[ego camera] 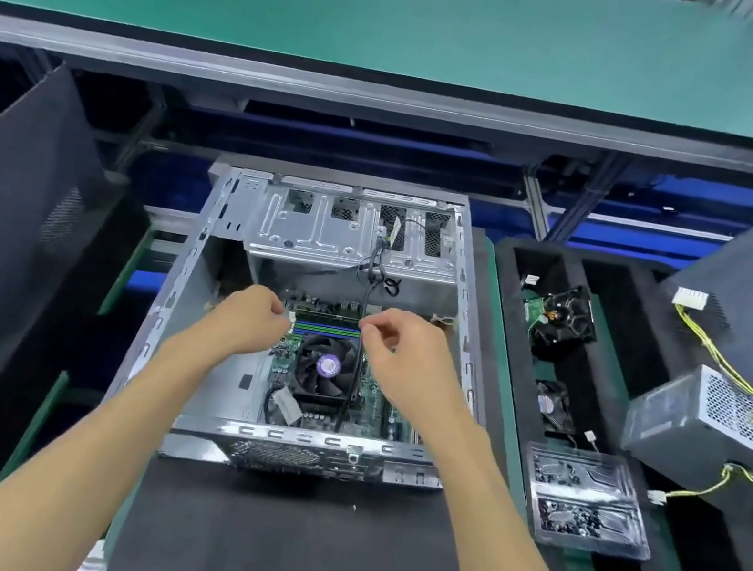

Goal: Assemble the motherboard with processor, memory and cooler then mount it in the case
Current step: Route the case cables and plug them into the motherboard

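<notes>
With my left hand (252, 321) pinching a white connector (291, 319) and my right hand (396, 346) pinching the black cable (351, 381), I risk snagging the cooler (326, 367) fan.

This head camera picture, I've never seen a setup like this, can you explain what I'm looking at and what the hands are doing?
There is one picture, taken from a camera worn on a person's head, looking down at their own bare arms. In front of them an open metal computer case lies on a dark mat. A motherboard already sits inside it, with a cooler fan on top. The left hand pinches a small white connector; the right hand pinches a black cable that runs across the cooler. To the right, foam trays hold spare fans, a clear screw tray and a grey power supply.
</notes>
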Demonstrator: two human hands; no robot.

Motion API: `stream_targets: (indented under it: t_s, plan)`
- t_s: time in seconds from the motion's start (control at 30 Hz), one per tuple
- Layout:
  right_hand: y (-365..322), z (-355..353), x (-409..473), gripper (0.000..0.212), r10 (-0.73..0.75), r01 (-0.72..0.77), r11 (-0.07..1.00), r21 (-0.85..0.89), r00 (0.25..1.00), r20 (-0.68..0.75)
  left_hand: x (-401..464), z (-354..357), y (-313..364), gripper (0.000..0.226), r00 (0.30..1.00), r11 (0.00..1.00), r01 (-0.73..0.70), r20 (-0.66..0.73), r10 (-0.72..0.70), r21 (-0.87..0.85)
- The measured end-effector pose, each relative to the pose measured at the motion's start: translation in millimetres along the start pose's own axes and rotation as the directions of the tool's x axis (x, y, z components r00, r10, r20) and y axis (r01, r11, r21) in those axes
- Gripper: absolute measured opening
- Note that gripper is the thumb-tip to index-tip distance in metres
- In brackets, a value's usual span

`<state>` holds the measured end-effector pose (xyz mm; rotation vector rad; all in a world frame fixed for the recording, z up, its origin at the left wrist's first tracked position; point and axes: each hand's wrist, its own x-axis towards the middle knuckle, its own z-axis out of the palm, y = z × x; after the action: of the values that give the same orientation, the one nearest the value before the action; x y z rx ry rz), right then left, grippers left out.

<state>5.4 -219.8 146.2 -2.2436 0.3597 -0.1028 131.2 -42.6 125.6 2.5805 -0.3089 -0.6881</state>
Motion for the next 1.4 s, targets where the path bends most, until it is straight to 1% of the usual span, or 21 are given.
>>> stream_targets:
  t_s: [0.1, 0.2, 0.27, 0.37, 0.47, 0.53, 0.6, 0.67, 0.7, 0.73, 0.8, 0.9, 0.97, 1.0, 1.1, 1.17, 1.23, 1.33, 1.4]
  plan:
    - [-1, 9, 12, 0.022, 0.066, -0.066, 0.994, -0.09, 0.998, 0.005, 19, -2, -7, 0.013, 0.999, 0.999, -0.022, 0.032, 0.02, 0.043]
    - [9, 10, 19, 0.022, 0.172, -0.174, 0.978, -0.114, 0.985, -0.024, 32, -1, -11, 0.015, 0.998, 0.998, -0.041, 0.055, 0.038, 0.054]
    - [15, 12, 23, 0.021, 0.201, -0.204, 0.968, -0.144, 0.979, -0.034, 39, 1, -13, 0.017, 0.996, 0.997, -0.063, 0.072, 0.059, 0.055]
    - [18, 18, 30, 0.017, 0.208, -0.21, 0.964, -0.164, 0.978, -0.029, 46, 4, -14, 0.04, 0.99, 0.995, -0.094, 0.113, 0.088, 0.047]
    - [19, 25, 40, 0.019, 0.191, -0.187, 0.963, -0.194, 0.982, 0.001, 55, 10, -17, 0.051, 0.987, 0.995, -0.101, 0.124, 0.099, 0.008]
    - [18, 27, 48, 0.021, 0.167, -0.156, 0.964, -0.216, 0.985, 0.032, 60, 13, -18, 0.051, 0.987, 0.996, -0.087, 0.134, 0.083, 0.025]
    - [19, 31, 59, 0.017, 0.147, -0.119, 0.959, -0.258, 0.985, 0.092, 63, 13, -17, 0.049, 0.987, 0.995, -0.066, 0.148, 0.056, 0.069]
    - [19, 35, 69, 0.016, 0.148, -0.09, 0.95, -0.299, 0.973, 0.177, 64, 14, -17, 0.047, 0.988, 0.988, -0.037, 0.154, 0.014, 0.15]
    - [20, 38, 73, 0.019, 0.143, -0.072, 0.951, -0.299, 0.965, 0.219, 65, 15, -18, 0.046, 0.987, 0.982, -0.019, 0.158, -0.011, 0.187]
    - [20, 42, 78, 0.025, 0.125, -0.047, 0.954, -0.297, 0.961, 0.248, 67, 16, -19, 0.044, 0.987, 0.978, -0.002, 0.159, -0.032, 0.21]
    - [20, 48, 85, 0.037, 0.062, 0.037, 0.946, -0.323, 0.955, 0.29, 71, 17, -19, 0.042, 0.986, 0.975, 0.027, 0.153, -0.061, 0.219]
    - [21, 58, 98, 0.039, -0.008, 0.154, 0.91, -0.386, 0.935, 0.355, 76, 20, -15, 0.033, 0.987, 0.984, 0.075, 0.125, -0.096, 0.164]
    - [20, 66, 106, 0.037, -0.016, 0.182, 0.899, -0.399, 0.923, 0.385, 78, 24, -13, 0.027, 0.989, 0.987, 0.099, 0.094, -0.112, 0.129]
    - [19, 69, 109, 0.036, -0.009, 0.177, 0.9, -0.397, 0.921, 0.389, 79, 26, -15, 0.027, 0.989, 0.988, 0.118, 0.075, -0.126, 0.103]
    - [18, 77, 118, 0.027, 0.006, 0.149, 0.913, -0.379, 0.926, 0.378, 84, 29, -22, 0.029, 0.984, 0.982, 0.18, 0.013, -0.18, -0.06]
    - [19, 80, 122, 0.023, 0.005, 0.136, 0.926, -0.353, 0.929, 0.371, 88, 29, -26, 0.027, 0.981, 0.963, 0.196, 0.026, -0.194, -0.185]
    - [22, 82, 123, 0.019, 0.014, 0.11, 0.942, -0.317, 0.931, 0.364, 89, 30, -27, 0.022, 0.972, 0.924, 0.233, 0.072, -0.222, -0.304]
    - [24, 84, 125, 0.019, 0.036, 0.069, 0.959, -0.277, 0.934, 0.356, 90, 32, -26, 0.017, 0.963, 0.886, 0.269, 0.087, -0.256, -0.378]
    - [23, 85, 127, 0.019, 0.031, 0.078, 0.956, -0.282, 0.931, 0.365, 89, 32, -24, 0.015, 0.953, 0.866, 0.3, 0.095, -0.286, -0.399]
